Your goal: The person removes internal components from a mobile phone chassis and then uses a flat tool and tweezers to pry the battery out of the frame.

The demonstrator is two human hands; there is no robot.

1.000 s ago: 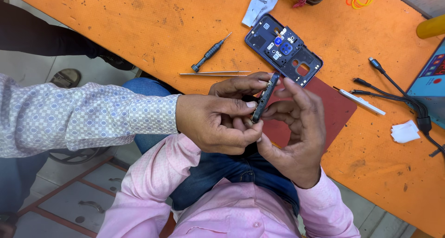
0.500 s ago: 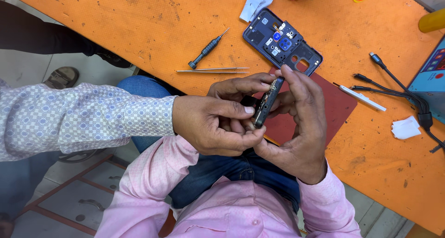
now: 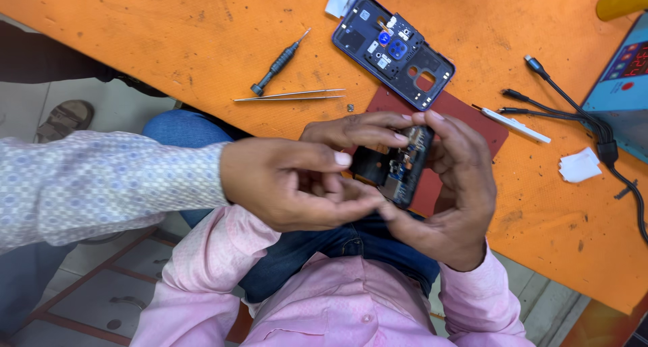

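Orange and scuffed, the workbench (image 3: 169, 30) fills the upper part of the view. An opened phone body (image 3: 395, 163) with its circuit side showing is held on edge over a dark red mat (image 3: 482, 127), at about the centre. At its 3 o'clock the right hand (image 3: 452, 192) cups it, fingers curled over the top end and thumb under the lower end. At its 9 o'clock the left hand (image 3: 290, 181) is closed in a pinch, thumb tip against the phone's near edge; what it pinches cannot be made out. At 12 o'clock a dark blue back frame (image 3: 393, 50) lies flat on the bench. At 10 o'clock lie tweezers (image 3: 290, 95) and a small screwdriver (image 3: 278, 63). At 2 o'clock, black cables (image 3: 574, 114) run toward a blue device (image 3: 624, 84).
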